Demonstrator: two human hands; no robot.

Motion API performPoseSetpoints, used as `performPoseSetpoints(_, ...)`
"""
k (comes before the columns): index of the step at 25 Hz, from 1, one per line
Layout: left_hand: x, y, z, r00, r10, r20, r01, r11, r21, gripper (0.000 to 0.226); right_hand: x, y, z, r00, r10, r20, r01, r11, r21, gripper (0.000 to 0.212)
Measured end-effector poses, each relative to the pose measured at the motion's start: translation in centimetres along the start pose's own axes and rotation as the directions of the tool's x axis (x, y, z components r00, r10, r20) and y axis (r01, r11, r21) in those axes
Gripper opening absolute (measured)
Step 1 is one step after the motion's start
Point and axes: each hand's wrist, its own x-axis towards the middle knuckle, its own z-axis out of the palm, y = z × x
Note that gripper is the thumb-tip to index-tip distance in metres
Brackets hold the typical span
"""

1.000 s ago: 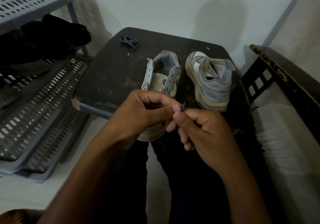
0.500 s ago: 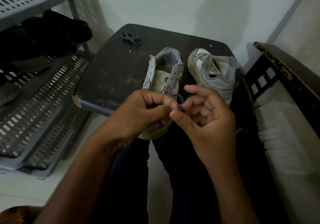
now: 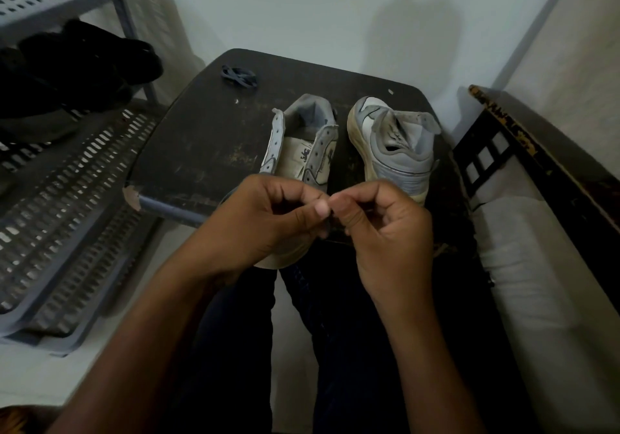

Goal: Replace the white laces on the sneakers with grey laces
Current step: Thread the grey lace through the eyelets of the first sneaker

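Two grey-and-white sneakers stand unlaced on a dark small table. The left sneaker points its toe toward me, its toe hidden under my hands. The right sneaker shows its heel. My left hand and my right hand meet fingertip to fingertip over the left sneaker's toe, pinching a thin grey lace between thumbs and forefingers; only a dark sliver of it shows. A second grey lace lies bundled at the table's far left corner.
A grey perforated shoe rack stands at the left with dark shoes on its upper shelf. A dark wooden frame and white cushion are at the right. My dark trouser legs fill the bottom centre.
My right hand's fingers, spread half a second ago, have curled in again and both hands now pinch the lace close together. The camera view shifted slightly.
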Motion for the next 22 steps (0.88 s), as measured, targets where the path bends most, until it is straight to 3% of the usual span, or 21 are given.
performPoseSetpoints(3, -0.3, 1.8, 0.2, 0.994, 0.098, 0.038, -0.101, 0.990, 0.094, 0.024, 0.9, -1.8, -0.1, 0.997, -0.071, -0.017, 0.069, 0.992, -0.101, 0.007)
performPoseSetpoints(7, 0.8, 4.7, -0.6, 0.975, 0.194, -0.112, -0.185, 0.979, 0.084, 0.017, 2.4, -4.2, 0.9, 0.996, -0.090, -0.005, 0.089, 0.988, 0.127, 0.013)
performPoseSetpoints(10, 1.7, 6.3, -2.0, 0.980, 0.185, -0.066, -0.177, 0.978, 0.114, 0.020, 4.0, -4.2, 2.1, 0.982, -0.066, 0.175, 0.031, 0.979, 0.200, 0.022)
performPoseSetpoints(13, 2.4, 6.6, -3.4, 0.983, 0.159, -0.094, -0.140, 0.974, 0.180, 0.023, 5.4, -4.6, 3.6, 0.983, -0.033, 0.180, -0.002, 0.981, 0.193, 0.017)
performPoseSetpoints(15, 2.4, 5.1, -3.9, 0.971, 0.160, -0.177, -0.087, 0.928, 0.362, 0.024, 6.5, -5.3, 4.5, 0.989, 0.003, 0.149, -0.020, 0.993, 0.114, 0.021)
performPoseSetpoints(16, 2.0, 3.4, -3.6, 0.931, 0.170, -0.324, 0.019, 0.861, 0.507, 0.030, 7.3, -5.7, 4.8, 0.990, 0.045, 0.130, -0.058, 0.993, 0.100, 0.024)
performPoseSetpoints(18, -1.2, -0.4, -1.3, 0.737, 0.325, -0.593, 0.193, 0.739, 0.645, 0.038, 9.3, -7.2, 4.8, 0.982, 0.107, 0.153, -0.126, 0.985, 0.122, 0.029)
performPoseSetpoints(19, -3.2, -2.0, 0.8, 0.709, 0.414, -0.571, 0.153, 0.700, 0.697, 0.032, 10.4, -8.1, 4.8, 0.975, 0.110, 0.195, -0.130, 0.987, 0.091, 0.029)
performPoseSetpoints(21, -5.8, -5.2, 4.6, 0.830, 0.465, -0.308, 0.009, 0.540, 0.841, 0.029, 12.0, -10.1, 5.1, 0.942, 0.091, 0.322, -0.038, 0.985, -0.165, 0.028)
performPoseSetpoints(22, -5.8, -6.6, 5.6, 0.870, 0.453, -0.192, -0.028, 0.435, 0.900, 0.039, 12.6, -10.9, 5.5, 0.902, 0.091, 0.422, 0.096, 0.912, -0.400, 0.028)
